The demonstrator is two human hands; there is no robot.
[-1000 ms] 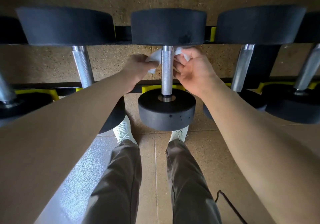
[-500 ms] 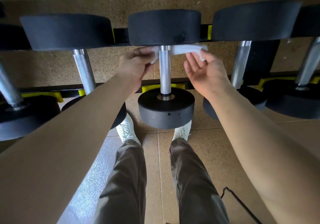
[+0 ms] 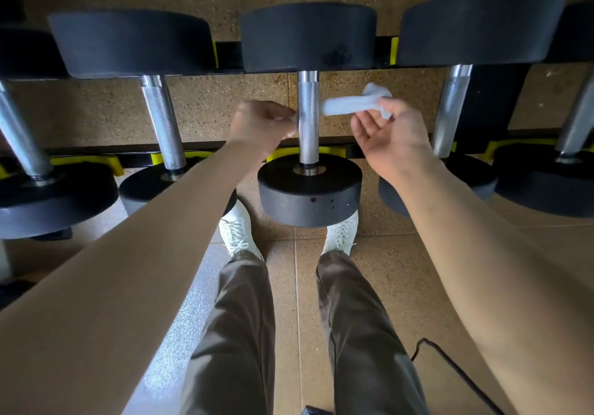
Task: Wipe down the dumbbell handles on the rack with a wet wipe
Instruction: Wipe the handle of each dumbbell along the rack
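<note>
Two-handed, stretching wet wipe [image 3: 348, 105] round back of middle dumbbell handle [image 3: 308, 125] on rack [image 3: 336, 150]; pinching one end in curled left hand [image 3: 262, 125] touching handle, pinching other end between right hand [image 3: 390, 133] thumb and fingertips, palm up.

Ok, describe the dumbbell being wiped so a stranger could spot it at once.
Find the black-and-yellow rack holding a row of black dumbbells. Take the middle dumbbell, straight above the white shoes. It alone has a white wipe passing behind its handle, held by the left hand and right hand.
</note>
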